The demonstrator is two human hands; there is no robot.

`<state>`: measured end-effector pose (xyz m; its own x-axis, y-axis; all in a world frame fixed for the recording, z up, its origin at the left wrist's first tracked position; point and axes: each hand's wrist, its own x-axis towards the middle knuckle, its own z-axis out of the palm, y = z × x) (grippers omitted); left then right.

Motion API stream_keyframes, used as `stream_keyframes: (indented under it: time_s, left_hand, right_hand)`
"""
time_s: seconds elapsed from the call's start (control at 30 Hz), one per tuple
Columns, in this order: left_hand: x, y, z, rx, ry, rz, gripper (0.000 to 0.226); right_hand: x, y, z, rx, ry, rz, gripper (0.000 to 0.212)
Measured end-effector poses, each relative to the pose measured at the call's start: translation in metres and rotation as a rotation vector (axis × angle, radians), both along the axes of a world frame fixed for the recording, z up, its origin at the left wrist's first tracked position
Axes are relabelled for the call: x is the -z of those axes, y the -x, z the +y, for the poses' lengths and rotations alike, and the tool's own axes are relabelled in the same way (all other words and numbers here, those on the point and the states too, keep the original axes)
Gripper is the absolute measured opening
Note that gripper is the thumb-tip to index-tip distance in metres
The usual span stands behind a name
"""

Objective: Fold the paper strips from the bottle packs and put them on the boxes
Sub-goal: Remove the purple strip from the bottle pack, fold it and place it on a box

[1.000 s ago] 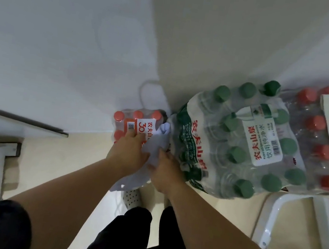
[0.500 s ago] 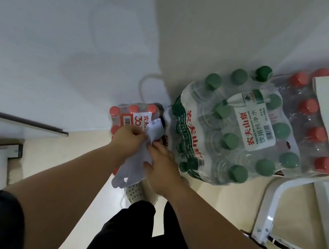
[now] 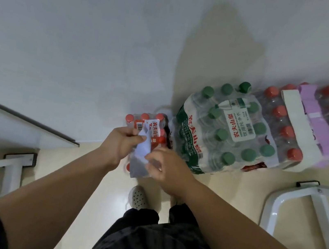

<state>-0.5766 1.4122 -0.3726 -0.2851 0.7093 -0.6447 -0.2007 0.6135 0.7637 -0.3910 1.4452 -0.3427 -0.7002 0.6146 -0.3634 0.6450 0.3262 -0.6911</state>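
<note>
A white paper strip (image 3: 141,153) hangs between my two hands above the floor. My left hand (image 3: 120,143) pinches its upper end. My right hand (image 3: 163,167) grips its lower right edge, blurred. Behind the hands stands a small red-capped bottle pack (image 3: 150,125), partly hidden. To its right is a large green-capped bottle pack (image 3: 223,129). Further right lies a red-capped pack (image 3: 282,121) with a white strip (image 3: 297,121) and a purple strip (image 3: 319,121) across it.
White walls meet in a corner behind the packs. A white metal frame (image 3: 275,206) stands at the right and another (image 3: 12,167) at the left under a white tabletop (image 3: 9,121). My black shorts and a white perforated shoe (image 3: 138,197) are below.
Both hands have pulled the paper strip back from the packs toward me and lower in view. The right hand has shifted along the strip's lower edge. The camera has tilted up.
</note>
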Motion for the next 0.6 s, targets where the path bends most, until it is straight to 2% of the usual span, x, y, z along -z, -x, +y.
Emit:
stream_keyframes:
  time_s: [0.1,0.17,0.23,0.3,0.4,0.53,0.6]
  left_hand:
    - [-0.036,-0.001,-0.013,0.062,-0.097,0.014,0.023]
    - [-0.061,-0.002,-0.021,0.121,-0.168,-0.034,0.02]
    - [-0.082,-0.001,-0.028,0.163,-0.235,-0.069,0.022]
    - [-0.099,-0.001,-0.031,0.156,-0.275,-0.077,0.02]
    - [-0.118,-0.006,-0.03,0.147,-0.309,-0.043,0.018]
    - [-0.14,-0.026,-0.022,0.189,-0.368,0.014,0.024]
    - [-0.149,-0.042,-0.015,0.163,-0.401,0.077,0.019]
  right_hand:
    - [-0.029,-0.003,0.001,0.349,0.165,0.077,0.015]
    - [-0.046,-0.004,0.003,0.573,0.362,0.158,0.016]
    - [-0.062,-0.002,0.007,0.709,0.6,0.278,0.019]
    - [-0.078,0.0,0.011,0.782,0.731,0.422,0.02]
    - [-0.096,0.002,0.014,0.785,0.639,0.539,0.022]
    - [-0.117,-0.007,0.015,0.773,0.425,0.565,0.013]
    - [-0.125,-0.016,0.018,0.723,0.313,0.567,0.009]
